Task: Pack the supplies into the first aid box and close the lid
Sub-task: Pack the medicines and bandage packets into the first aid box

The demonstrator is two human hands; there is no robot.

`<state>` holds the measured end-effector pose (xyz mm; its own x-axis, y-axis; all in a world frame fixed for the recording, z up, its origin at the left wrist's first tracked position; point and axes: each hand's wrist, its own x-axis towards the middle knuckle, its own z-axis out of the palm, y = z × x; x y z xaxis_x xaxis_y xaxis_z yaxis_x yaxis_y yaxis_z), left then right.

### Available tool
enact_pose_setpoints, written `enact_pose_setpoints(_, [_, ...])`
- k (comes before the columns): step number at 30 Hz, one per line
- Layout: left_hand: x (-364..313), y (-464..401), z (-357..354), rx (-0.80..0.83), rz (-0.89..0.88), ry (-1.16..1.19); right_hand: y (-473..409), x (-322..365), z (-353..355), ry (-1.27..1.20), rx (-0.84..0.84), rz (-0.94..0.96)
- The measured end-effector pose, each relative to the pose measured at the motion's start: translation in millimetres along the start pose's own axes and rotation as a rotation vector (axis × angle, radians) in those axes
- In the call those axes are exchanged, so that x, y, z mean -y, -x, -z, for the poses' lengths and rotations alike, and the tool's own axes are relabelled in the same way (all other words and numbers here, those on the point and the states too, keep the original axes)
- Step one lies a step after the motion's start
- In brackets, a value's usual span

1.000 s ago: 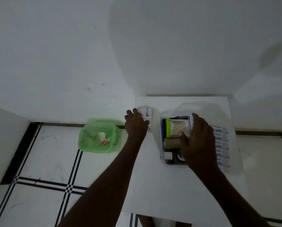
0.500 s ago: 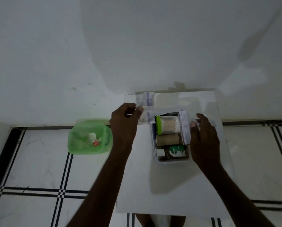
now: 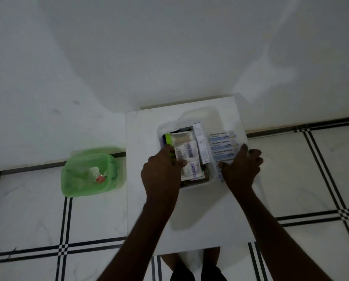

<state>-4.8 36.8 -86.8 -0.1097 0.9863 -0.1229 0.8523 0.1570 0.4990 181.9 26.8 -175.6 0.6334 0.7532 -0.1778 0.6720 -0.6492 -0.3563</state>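
A clear plastic first aid box sits on a white table, its lid off. Inside lie a cotton swab pack with a green cap and an upright white carton. My left hand holds white gauze packets down inside the box, over the other supplies. My right hand rests with spread fingers on a strip of antiseptic bandages lying on the table just right of the box.
A green plastic container with a small bottle inside stands on the tiled floor left of the table. A white wall rises behind the table. A faint clear lid shape lies behind the box.
My left hand carried the gauze packets from the table's back left into the box. My right hand moved from the box's right side onto the bandage strip.
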Motion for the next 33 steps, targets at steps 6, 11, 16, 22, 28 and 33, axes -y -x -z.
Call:
enact_pose_setpoints(6, [2,4,4,-0.131,-0.056,0.084,-2,-2,2,-0.32,-0.074,0.036])
enact_pose_setpoints(11, [11,-2,5,-0.23,-0.103,0.218,-8,9,41,-0.515,-0.146,-0.05])
enact_pose_setpoints(16, [21,-3,8,-0.315,-0.119,0.365,7,45,105,-0.642,-0.113,0.162])
enact_pose_setpoints(22, [36,0,6,-0.332,-0.063,0.451,46,79,78,-0.599,0.193,0.291])
enact_pose_setpoints(28, [49,4,-5,-0.085,-0.039,0.404,65,82,55,-0.384,0.074,0.382])
enact_pose_setpoints(33, [40,3,-9,-0.061,-0.016,0.365,59,61,60,-0.331,-0.155,0.405])
